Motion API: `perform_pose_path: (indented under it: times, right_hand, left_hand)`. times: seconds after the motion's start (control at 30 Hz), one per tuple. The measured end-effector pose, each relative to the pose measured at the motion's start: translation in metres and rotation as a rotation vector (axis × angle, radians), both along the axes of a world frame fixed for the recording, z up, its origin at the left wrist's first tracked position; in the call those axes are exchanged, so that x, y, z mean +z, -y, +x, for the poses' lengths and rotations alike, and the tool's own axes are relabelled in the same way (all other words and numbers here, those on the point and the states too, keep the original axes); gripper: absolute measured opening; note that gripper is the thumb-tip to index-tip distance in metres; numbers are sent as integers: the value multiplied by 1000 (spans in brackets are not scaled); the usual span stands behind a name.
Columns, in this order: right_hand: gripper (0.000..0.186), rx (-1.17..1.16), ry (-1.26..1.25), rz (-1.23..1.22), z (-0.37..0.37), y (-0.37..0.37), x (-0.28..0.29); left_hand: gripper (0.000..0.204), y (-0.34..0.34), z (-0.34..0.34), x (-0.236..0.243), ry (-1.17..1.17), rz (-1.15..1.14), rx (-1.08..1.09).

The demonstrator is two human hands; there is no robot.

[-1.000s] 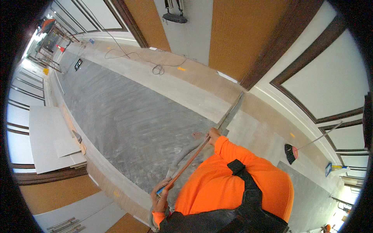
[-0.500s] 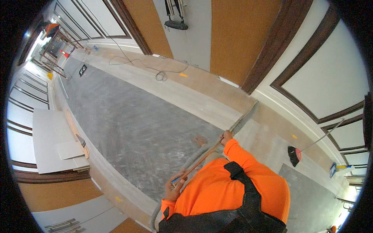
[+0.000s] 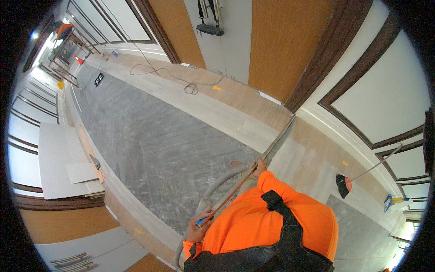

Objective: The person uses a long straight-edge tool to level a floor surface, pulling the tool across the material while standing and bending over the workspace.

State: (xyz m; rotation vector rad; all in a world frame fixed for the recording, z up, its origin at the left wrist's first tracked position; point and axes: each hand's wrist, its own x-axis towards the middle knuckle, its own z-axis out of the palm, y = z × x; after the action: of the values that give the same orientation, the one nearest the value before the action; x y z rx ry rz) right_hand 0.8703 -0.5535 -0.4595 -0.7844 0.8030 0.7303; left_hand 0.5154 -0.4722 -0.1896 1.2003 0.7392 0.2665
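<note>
My left hand (image 3: 199,226) is closed round the lower part of a long brown pole (image 3: 226,201), beside a small blue piece. My right hand (image 3: 259,167) grips the pole higher up. Beyond it a dusty grey length (image 3: 278,141) reaches across the pale floor strip to the foot of the door frame; whether its end touches the floor I cannot tell. A grey corrugated hose (image 3: 217,183) curves beside the pole and down past my left hand. Part of a bare foot (image 3: 234,164) shows behind the hose.
A coiled cable (image 3: 191,88) lies by the double doors (image 3: 290,54). A broom (image 3: 344,186) is at right, near a blue dustpan (image 3: 387,204). Pale boards (image 3: 59,154) lie along the left wall. A metal scaffold (image 3: 68,70) and orange cone (image 3: 78,61) stand far down the corridor.
My right hand and the pole's far part have swung rightward, then slightly back toward the door frame. My left hand has shifted a little to the right. The view has tilted slightly.
</note>
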Motion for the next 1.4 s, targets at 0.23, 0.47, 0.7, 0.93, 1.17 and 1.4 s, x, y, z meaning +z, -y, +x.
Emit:
perform_pose_path:
  times: [0.23, 0.47, 0.7, 0.93, 1.17, 1.4]
  right_hand:
    - [12, -57, -73, -73, 13, -5, 7]
    - [16, -56, 64, -54, 19, -27, -7]
    - [17, 20, -92, 0, -6, -57, 14]
    - [15, 298, 70, -440, -8, -60, -2]
    - [22, 1687, 1000, -1303, 15, -22, -86]
    - [18, 1936, 1154, -1284, 1, 0, -62]
  left_hand:
    - [25, -7, 19, 15, -119, 8, -52]
    - [25, -28, 19, -9, 49, 7, 8]
    - [30, -39, -9, -6, 50, -58, 131]
    - [44, -5, -21, -16, -15, -212, 224]
    - [47, 10, -13, -22, -44, -30, 83]
    - [42, 28, -39, -43, -202, 49, 91]
